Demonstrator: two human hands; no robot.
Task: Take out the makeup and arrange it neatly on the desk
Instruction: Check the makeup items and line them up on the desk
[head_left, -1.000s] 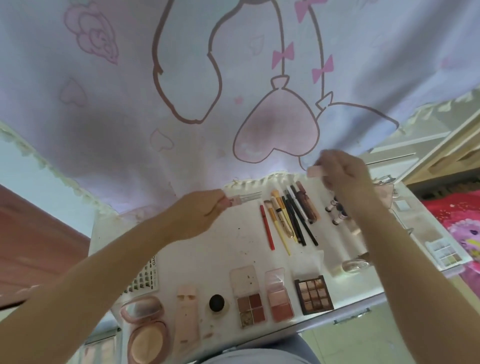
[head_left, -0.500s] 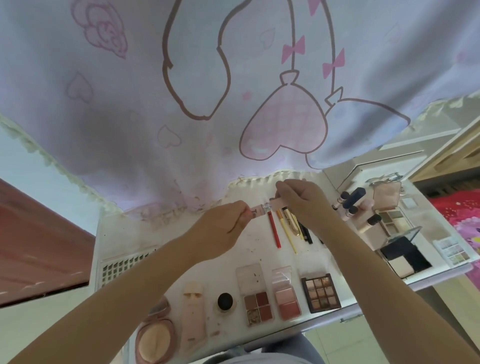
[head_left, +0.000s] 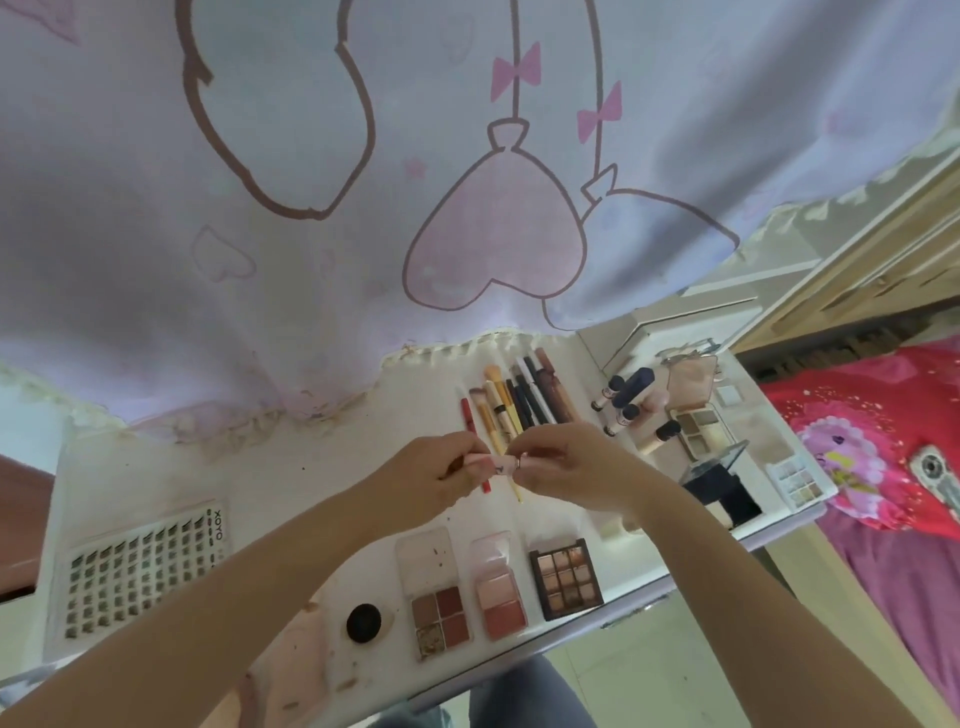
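A small pink makeup tube (head_left: 500, 464) lies level between both hands above the middle of the white desk (head_left: 291, 483). The left hand (head_left: 426, 480) pinches its end at 9 o'clock with curled fingers, and the right hand (head_left: 566, 467) pinches the end at 3 o'clock the same way; the two hands nearly touch. At 12 o'clock from the tube a row of brushes and pencils (head_left: 519, 400) lies side by side, with a red pencil (head_left: 470, 431) at the row's 9 o'clock edge. At 2 o'clock stand small dark-capped bottles (head_left: 621, 405) near an open compact (head_left: 693, 410), and at 3 o'clock is a black mirrored case (head_left: 719, 480). At 6 o'clock three open palettes sit in a line: a four-pan palette (head_left: 439, 603), a blush palette (head_left: 498, 595) and a dark nine-pan palette (head_left: 566, 579). A round black-lidded pot (head_left: 363, 622) is at 7 o'clock, and a lash tray (head_left: 140, 569) at 8 o'clock. A heart-printed curtain (head_left: 493, 249) hangs behind the desk.
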